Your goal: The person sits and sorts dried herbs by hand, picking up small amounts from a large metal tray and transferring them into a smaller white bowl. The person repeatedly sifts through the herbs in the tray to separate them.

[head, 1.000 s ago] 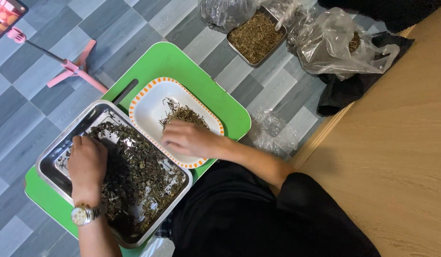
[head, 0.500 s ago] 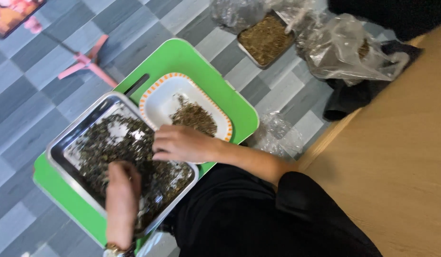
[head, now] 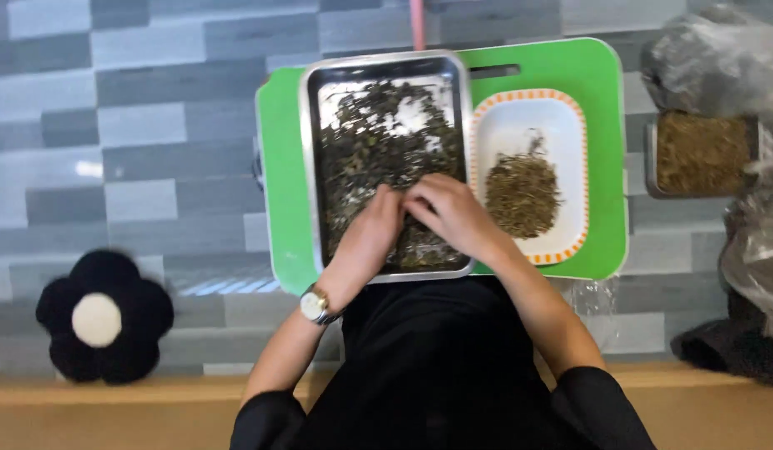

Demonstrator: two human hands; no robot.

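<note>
A shiny metal tray (head: pixel 313 167) in the middle of the frame held dry, crumbly dark leaves (head: pixel 378 142). Both hands rested on the leaves at its lower end: the left hand (head: pixel 371 229) and right hand (head: pixel 449 212) touched, fingers curled, pinching leaves.

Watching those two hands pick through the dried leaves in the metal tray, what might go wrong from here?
The metal tray sits near the green tray's front edge, by the lap; a push from the left hand or right hand might tip it. Dried leaves lie close to the rim, so some may spill. The sorted pile on the white dish sits right beside, so stray leaves could mix in.
</note>
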